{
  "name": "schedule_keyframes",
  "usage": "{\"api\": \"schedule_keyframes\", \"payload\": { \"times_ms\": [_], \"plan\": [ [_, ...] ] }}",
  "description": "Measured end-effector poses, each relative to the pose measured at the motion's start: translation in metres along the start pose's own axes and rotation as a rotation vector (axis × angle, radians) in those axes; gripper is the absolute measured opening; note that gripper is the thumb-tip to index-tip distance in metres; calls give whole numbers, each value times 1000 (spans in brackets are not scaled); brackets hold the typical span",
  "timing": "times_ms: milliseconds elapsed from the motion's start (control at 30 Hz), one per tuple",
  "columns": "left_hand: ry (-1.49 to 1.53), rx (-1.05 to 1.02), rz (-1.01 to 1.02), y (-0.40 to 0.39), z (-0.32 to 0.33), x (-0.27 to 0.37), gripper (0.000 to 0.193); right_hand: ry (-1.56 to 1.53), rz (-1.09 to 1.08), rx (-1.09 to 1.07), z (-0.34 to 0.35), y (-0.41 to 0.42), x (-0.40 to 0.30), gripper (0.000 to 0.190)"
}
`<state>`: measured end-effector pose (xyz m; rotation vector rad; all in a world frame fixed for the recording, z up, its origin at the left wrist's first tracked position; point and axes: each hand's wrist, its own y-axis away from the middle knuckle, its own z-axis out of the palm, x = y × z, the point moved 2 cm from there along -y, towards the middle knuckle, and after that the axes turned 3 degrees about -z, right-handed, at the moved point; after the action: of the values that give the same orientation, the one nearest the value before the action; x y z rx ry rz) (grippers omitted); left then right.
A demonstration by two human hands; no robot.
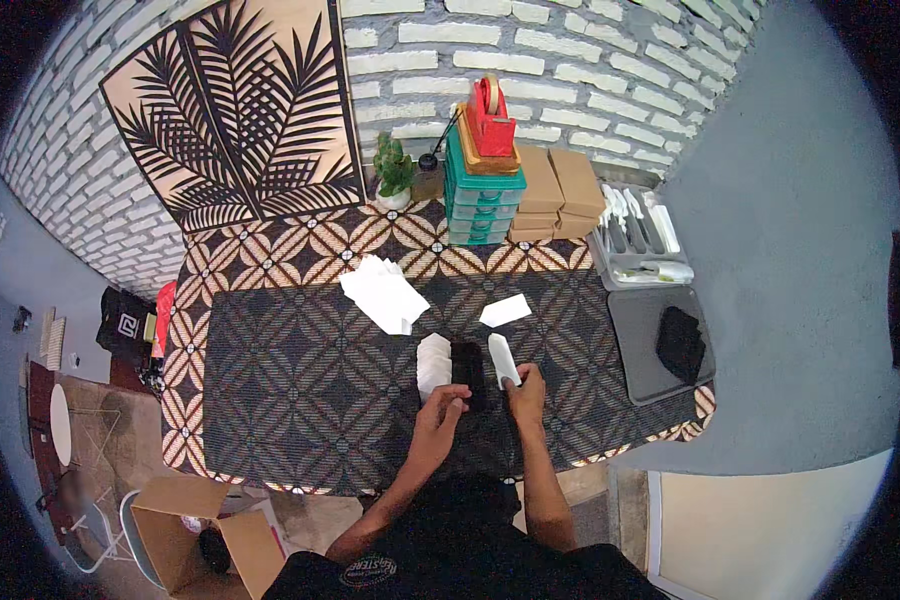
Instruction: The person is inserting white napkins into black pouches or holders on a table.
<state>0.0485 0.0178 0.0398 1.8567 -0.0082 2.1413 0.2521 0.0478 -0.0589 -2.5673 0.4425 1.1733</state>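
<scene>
My right hand (526, 390) grips the lower end of a narrow white paper sleeve (502, 358) with a pointed top. My left hand (444, 412) is by the lower end of a row of overlapping white paper pieces (434, 360); its fingers curl over a black item (466, 364) between the hands, and whether they hold anything cannot be told. Above my right hand lies a single white paper piece (505, 310). A fanned pile of white paper pieces (385, 292) lies farther up and to the left.
A grey tray (622, 337) with black cloth lies right, below a cutlery organizer (607, 276). Along the wall stand green drawers (484, 202) topped by a red tape dispenser (490, 124), brown cardboard boxes (579, 184) and a potted plant (394, 169). An open carton (169, 532) is at lower left.
</scene>
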Motion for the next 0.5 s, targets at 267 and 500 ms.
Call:
{"api": "schedule_keyframes", "payload": {
  "times_ms": [267,500],
  "plan": [
    [313,-112,-32,-6,13,-2,38,-213,-348,6,-44,33,-146,17],
    [282,165,-49,1,-1,36,29,-551,-264,-80,-52,44,-160,25]
  ]
}}
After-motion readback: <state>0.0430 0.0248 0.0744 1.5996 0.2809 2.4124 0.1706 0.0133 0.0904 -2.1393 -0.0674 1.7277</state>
